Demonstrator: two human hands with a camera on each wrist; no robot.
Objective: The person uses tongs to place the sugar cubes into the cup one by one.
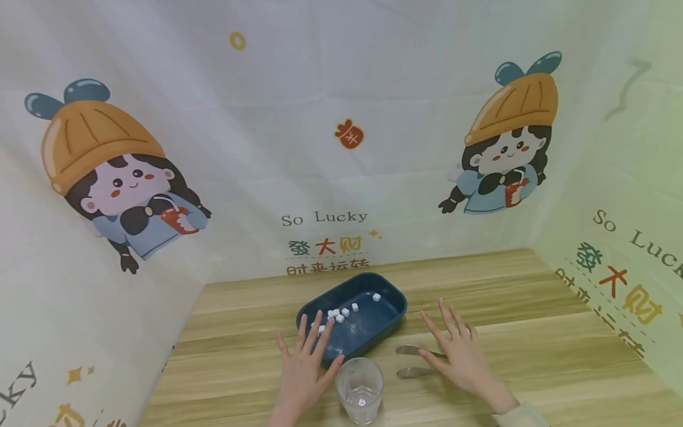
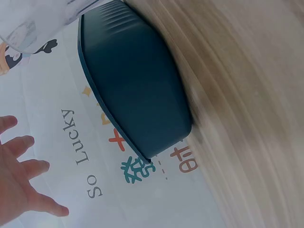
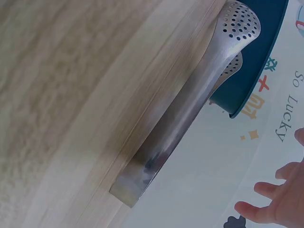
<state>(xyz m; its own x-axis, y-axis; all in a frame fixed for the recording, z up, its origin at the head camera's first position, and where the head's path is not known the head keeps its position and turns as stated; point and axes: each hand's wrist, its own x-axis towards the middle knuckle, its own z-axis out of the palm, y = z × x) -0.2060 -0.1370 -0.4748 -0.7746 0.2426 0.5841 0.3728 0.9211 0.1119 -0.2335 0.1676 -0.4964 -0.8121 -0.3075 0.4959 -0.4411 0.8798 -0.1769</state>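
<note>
In the head view a dark blue rectangular tray (image 1: 373, 333) lies on the table with several small white cubes (image 1: 345, 312) in it. My left hand (image 1: 305, 367) hovers with fingers spread, overlapping the tray's near left side. A clear drinking glass (image 1: 360, 388) stands upright between my hands, just in front of the tray. My right hand (image 1: 460, 353), fingers also spread, is above the metal tongs (image 3: 185, 104), covering their rear part in the head view. The tongs' perforated tips (image 3: 240, 21) point toward the tray. Neither hand holds anything.
The wood-grain table (image 1: 533, 344) is bordered by white printed cloth (image 1: 320, 178) at the back and both sides. In the left wrist view the tray's side wall (image 2: 133, 80) fills the middle, with part of the glass at the upper left.
</note>
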